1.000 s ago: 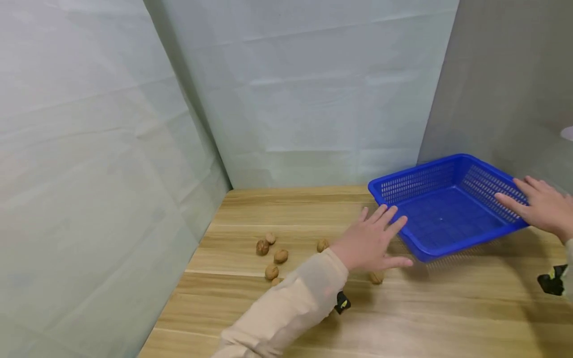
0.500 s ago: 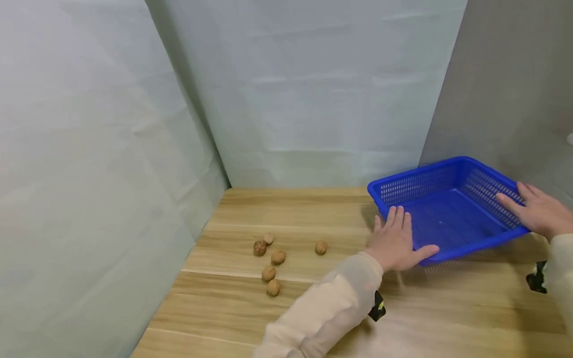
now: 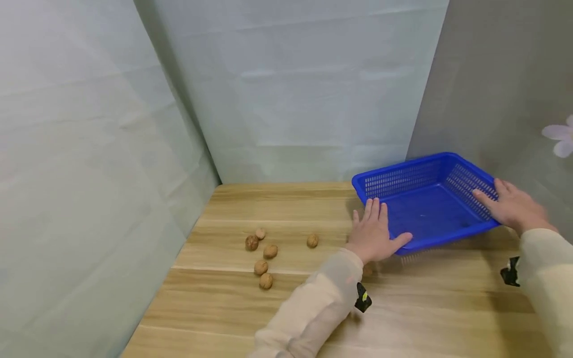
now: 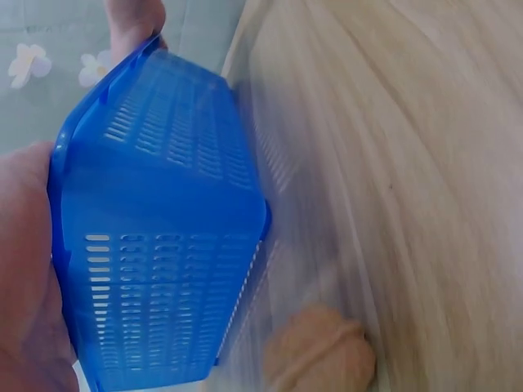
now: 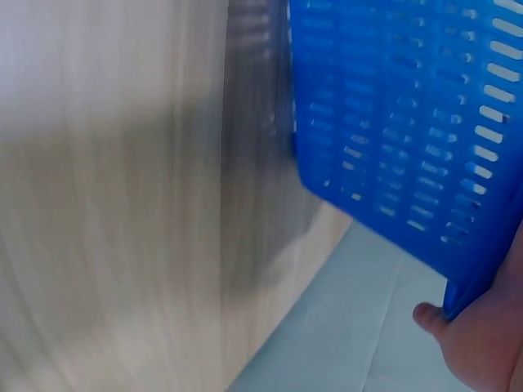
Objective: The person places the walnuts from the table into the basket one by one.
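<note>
A blue plastic basket (image 3: 425, 206) with slotted walls stands at the right of the wooden table; its inside shows no contents. My left hand (image 3: 372, 237) rests on its near left rim, fingers straight and thumb spread over the edge. At the right corner my right hand (image 3: 515, 206) holds the rim, the thumb on the inner side and the fingers over the edge. In the right wrist view, a fingertip (image 5: 426, 316) shows past the rim. Close to my left wrist lies a walnut (image 4: 320, 351), mostly hidden in the head view.
Several walnuts lie left of my left arm, among them a darker one (image 3: 251, 242) and a lone one (image 3: 312, 240). Pale cloth (image 3: 304, 89) hangs behind the table and on its left. A grey cloth (image 3: 497, 89) with flowers hangs right.
My left hand has moved right and come down onto the basket's rim. My right hand has settled on the opposite rim. Between the last two frames, the head view shifts slightly.
</note>
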### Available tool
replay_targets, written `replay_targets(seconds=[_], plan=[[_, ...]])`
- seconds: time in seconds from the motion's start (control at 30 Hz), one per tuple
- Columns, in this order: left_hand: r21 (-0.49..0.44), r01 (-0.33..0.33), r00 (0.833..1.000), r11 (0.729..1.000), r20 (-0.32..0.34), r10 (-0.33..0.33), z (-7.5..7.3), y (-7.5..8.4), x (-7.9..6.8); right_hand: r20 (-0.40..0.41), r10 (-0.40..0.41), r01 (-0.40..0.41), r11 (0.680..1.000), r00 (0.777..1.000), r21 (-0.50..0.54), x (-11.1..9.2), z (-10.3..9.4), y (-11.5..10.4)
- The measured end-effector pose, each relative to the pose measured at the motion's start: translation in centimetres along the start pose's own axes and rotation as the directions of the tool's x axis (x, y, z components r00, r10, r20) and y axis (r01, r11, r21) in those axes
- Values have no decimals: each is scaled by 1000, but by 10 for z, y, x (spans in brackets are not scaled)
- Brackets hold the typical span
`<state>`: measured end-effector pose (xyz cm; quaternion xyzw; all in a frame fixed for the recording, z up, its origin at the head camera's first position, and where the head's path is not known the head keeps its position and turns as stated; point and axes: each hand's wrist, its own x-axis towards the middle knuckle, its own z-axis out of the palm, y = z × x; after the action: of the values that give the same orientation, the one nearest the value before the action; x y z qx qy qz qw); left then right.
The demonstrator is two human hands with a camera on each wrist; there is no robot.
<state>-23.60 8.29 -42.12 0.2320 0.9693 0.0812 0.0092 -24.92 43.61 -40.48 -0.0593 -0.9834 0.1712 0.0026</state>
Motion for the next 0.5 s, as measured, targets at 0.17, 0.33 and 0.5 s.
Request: replay_targets(seconds=[0.17, 0.33, 0.5], plan=[[-19, -1, 1000, 1000, -13, 1, -4, -20, -4, 2, -3, 3, 1000, 1000, 5, -3, 5, -19], [-53, -7, 1000, 999, -10, 6, -7, -40, -12, 1, -27, 27, 1000, 1000, -14, -7, 14, -36], [-87, -10, 1000, 996, -12, 9, -14, -62, -26, -12, -33, 33, 999, 999, -16, -12, 25, -60]])
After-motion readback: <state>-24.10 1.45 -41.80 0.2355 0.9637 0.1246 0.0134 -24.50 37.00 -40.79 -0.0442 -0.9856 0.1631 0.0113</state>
